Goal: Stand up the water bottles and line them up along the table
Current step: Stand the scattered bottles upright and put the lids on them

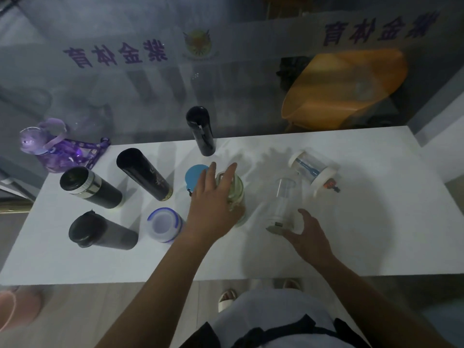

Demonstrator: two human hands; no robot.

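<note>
Reaching over the middle of the tabletop (376, 247), the left hand (213, 207) lies on a greenish glass bottle (237, 187), fingers loosely spread over its top and side, probably to steady it upright. The right hand (307, 236) hangs open, fingers spread, just beside the base of a clear bottle (282, 202) (whether it touches is hard to tell). A white-capped bottle (313, 170) lies tipped toward the right far edge, so it still needs standing. Dark flasks (143, 170) stand unaligned near the left edge.
</note>
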